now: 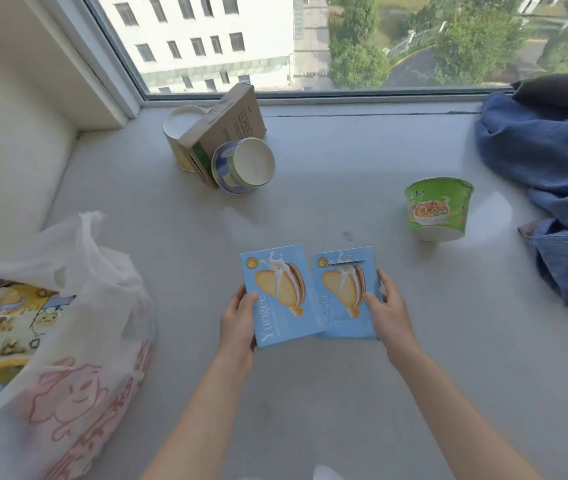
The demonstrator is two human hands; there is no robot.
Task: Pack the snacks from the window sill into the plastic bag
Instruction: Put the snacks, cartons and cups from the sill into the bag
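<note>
Pale window sill [310,393], each hand's grip around one blue biscuit box.

Bright daylight via window [310,39]; fisheye edges, soft.

- Both bare forearms reach forward from the bottom edge and come a little closer to each other toward the hands.
- The left hand [239,315] is closed on the left edge of a blue box [280,299], thumb on the front face.
- The right hand [388,311] lies on the right side of a second blue box [344,294], fingers [384,277] spread along its edge.
</note>
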